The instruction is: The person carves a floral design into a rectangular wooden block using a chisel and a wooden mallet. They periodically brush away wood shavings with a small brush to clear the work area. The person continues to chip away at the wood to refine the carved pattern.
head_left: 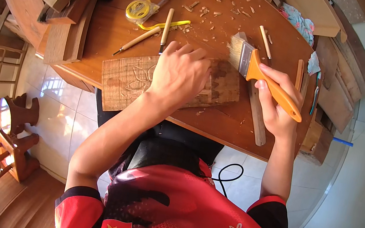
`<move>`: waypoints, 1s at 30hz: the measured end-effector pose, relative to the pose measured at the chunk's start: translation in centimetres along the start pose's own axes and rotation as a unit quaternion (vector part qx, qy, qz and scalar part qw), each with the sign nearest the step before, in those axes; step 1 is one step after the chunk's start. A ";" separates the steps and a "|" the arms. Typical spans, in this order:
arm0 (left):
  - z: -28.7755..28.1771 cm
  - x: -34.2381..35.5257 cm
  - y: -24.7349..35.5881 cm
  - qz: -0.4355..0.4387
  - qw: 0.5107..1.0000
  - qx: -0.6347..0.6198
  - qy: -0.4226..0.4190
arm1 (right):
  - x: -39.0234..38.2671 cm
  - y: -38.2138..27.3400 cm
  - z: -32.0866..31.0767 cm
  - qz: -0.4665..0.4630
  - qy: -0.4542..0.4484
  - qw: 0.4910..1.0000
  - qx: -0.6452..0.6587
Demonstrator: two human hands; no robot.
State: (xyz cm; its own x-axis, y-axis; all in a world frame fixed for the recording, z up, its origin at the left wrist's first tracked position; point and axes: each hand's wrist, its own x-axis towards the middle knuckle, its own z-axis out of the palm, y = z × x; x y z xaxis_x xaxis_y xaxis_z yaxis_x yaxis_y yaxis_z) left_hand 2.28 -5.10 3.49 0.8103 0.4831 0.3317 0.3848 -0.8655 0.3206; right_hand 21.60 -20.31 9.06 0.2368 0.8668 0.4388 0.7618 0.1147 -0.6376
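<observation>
While the left hand, grip unclear, lies over a carved wooden board, the right hand clasps a bristle brush.

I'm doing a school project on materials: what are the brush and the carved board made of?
Brush: the orange handle has a smooth sheen, suggesting plastic or painted wood; the grey band shines like metal; the fine, pale bristles could be natural or synthetic.
Carved board: brown wood, by its visible grain; its dull surface looks unvarnished, though that's unsure.
</observation>
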 end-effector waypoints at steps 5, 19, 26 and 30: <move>0.4 1.0 1.2 0.029 0.996 0.086 -0.017 | -1.7 0.4 -0.9 0.044 0.013 0.998 0.031; -7.9 -3.0 -10.3 -0.198 0.972 -0.109 0.061 | 1.2 1.0 2.5 0.011 0.039 0.998 0.043; -8.0 -9.2 -8.3 -0.223 0.957 -0.161 0.089 | 6.0 -1.0 7.3 -0.099 0.028 0.994 -0.048; -7.8 -9.3 -8.6 -0.185 0.964 -0.163 0.097 | 5.5 -4.4 9.1 -0.154 -0.197 0.964 0.094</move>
State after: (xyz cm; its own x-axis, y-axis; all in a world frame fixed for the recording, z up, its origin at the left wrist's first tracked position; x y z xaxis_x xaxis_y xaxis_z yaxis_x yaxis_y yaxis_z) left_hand -12.02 -1.13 4.51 0.5339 0.7943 0.2897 0.4480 -0.5564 0.6998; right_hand 14.06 -11.64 8.48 -0.2581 0.8904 0.3749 0.6284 0.4494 -0.6350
